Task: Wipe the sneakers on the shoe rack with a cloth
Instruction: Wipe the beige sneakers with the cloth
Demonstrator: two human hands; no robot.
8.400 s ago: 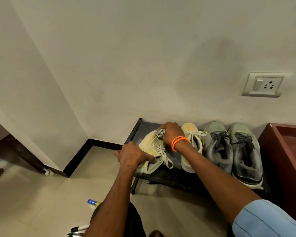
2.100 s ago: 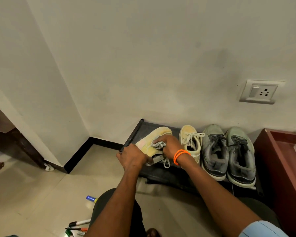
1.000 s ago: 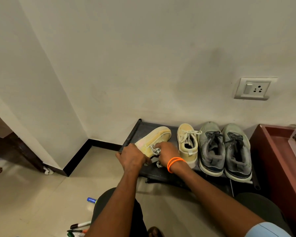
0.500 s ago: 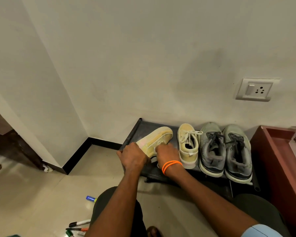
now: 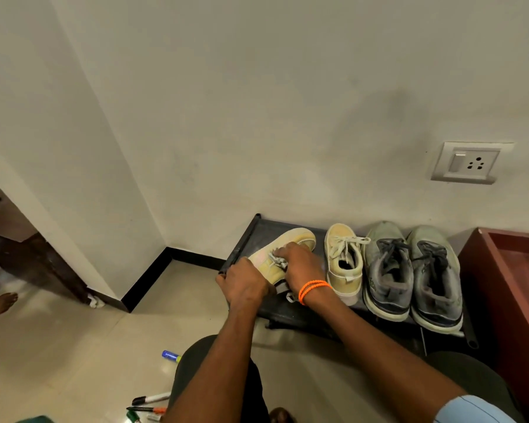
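A: Four sneakers are standing on the shoe rack (image 5: 251, 236), and the person is working on the one at the rack's left end, the tilted yellow sneaker (image 5: 283, 250). It is lying directly under both hands, with its toe pointing toward about one o'clock and its heel toward seven o'clock.

B: So the long axis is running diagonally. What is each hand doing?

A: The left hand (image 5: 245, 283) is curling around the heel end and is holding the shoe steady. The right hand (image 5: 300, 265), with the orange band (image 5: 313, 290) on its wrist, is bunching the cloth (image 5: 278, 261) against the lace area in the middle of the shoe. Only a small pale-grey corner of the cloth is showing beyond the fingers.

B: Which hand is nearer to the part not yet covered?

A: I am judging that the right hand is nearer to the toe, which is lying bare at one o'clock from it. A stroke along the long axis toward the toe looks to me the natural next move, while the left hand is bracing the heel against the push.

B: And the other shoes?

A: The second yellow sneaker (image 5: 342, 261) is standing just beside, at three o'clock from the right hand, with its toe toward the wall. The two grey sneakers (image 5: 409, 270) are standing further in the same direction, side by side. None of them is being touched.
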